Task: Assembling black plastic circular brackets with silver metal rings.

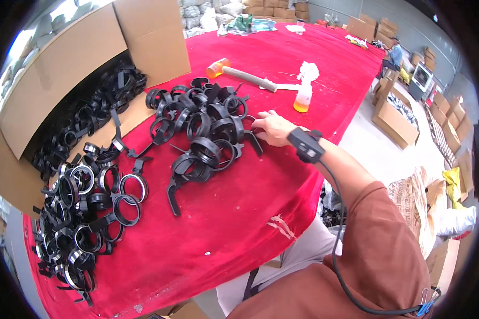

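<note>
My right hand [274, 128] reaches in from the right, with a dark band and small device around the wrist. Its fingers are bent and closed on the edge of a black plastic ring with a flat tab [254, 142], at the right side of a heap. That heap of black rings [199, 125] lies on the red cloth, the pieces tangled over one another, several with tabs sticking out. The fingertips are partly hidden against the dark rings. My left hand is out of view.
Black rings with silvery rims [82, 223] are piled at the left. Behind them a cardboard box [64, 69] on its side holds more black rings. An orange-headed mallet [218, 68] and a bottle of yellow liquid [302, 101] stand beyond the heap. A person [394, 56] sits far right.
</note>
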{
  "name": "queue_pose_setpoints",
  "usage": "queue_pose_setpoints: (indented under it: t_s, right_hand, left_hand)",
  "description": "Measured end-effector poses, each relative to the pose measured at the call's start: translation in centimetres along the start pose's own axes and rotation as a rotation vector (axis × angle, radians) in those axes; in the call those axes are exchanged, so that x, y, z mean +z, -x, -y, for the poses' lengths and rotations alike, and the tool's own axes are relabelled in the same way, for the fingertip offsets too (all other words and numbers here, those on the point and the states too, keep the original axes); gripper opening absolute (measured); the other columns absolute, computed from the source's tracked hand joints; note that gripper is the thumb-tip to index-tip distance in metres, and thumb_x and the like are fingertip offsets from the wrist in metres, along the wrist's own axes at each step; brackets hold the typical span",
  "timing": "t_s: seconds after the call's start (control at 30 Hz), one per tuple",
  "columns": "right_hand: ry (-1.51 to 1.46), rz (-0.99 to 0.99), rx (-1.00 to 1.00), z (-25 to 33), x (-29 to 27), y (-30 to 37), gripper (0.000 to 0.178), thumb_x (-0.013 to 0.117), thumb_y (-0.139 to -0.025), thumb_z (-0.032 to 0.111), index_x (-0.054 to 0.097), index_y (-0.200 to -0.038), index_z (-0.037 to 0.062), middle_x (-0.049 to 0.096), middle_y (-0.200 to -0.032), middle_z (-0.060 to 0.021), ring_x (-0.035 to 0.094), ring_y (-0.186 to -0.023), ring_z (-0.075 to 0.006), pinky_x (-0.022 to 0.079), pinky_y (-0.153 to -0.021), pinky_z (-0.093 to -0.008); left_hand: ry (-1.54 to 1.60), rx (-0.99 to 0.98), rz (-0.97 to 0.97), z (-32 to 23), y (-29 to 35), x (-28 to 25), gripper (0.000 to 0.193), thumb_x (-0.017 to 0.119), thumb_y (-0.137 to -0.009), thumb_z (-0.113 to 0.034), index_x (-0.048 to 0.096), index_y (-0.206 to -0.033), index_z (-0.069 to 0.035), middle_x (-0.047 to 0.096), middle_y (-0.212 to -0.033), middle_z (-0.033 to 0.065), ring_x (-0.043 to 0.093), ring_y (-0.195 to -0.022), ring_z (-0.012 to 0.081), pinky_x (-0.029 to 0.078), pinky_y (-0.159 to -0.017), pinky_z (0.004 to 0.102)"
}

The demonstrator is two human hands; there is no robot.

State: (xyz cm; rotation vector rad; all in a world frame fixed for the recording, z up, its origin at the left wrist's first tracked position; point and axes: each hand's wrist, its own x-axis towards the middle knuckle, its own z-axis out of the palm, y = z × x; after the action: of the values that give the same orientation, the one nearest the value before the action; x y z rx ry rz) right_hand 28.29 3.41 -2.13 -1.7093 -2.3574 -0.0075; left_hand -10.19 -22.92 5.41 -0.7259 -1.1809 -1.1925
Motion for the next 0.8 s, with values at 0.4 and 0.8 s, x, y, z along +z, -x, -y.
queue_pose_setpoints:
  t_s: [0.4,0.8]
  right_hand:
    - [-0.117,-0.448,-0.018,3.6,-4.2,6.1,0.019,0.068,-0.079,0.018,0.063,-0.093,0.0063,0.061,-0.084,-0.0124,0.063,-0.081,-0.0299,0.051,-0.068,-0.0397]
    - [-0.221,-0.581,0.069,3.6,-1.8,9.0,0.037,0.071,-0.077,0.03,0.06,-0.099,0.0021,0.059,-0.089,-0.0164,0.061,-0.086,-0.0326,0.051,-0.071,-0.0417]
  left_hand:
    - [0.75,-0.775,0.286,-0.9,4.3,5.9,0.037,0.053,-0.089,-0.029,0.056,-0.112,0.0,0.059,-0.113,0.0135,0.059,-0.103,0.0294,0.051,-0.086,0.0336]
    - [0.538,0.086,1.768,-9.2,9.9,17.0,0.028,0.067,-0.076,-0.013,0.058,-0.094,0.005,0.06,-0.097,0.0269,0.058,-0.095,0.0419,0.047,-0.084,0.046]
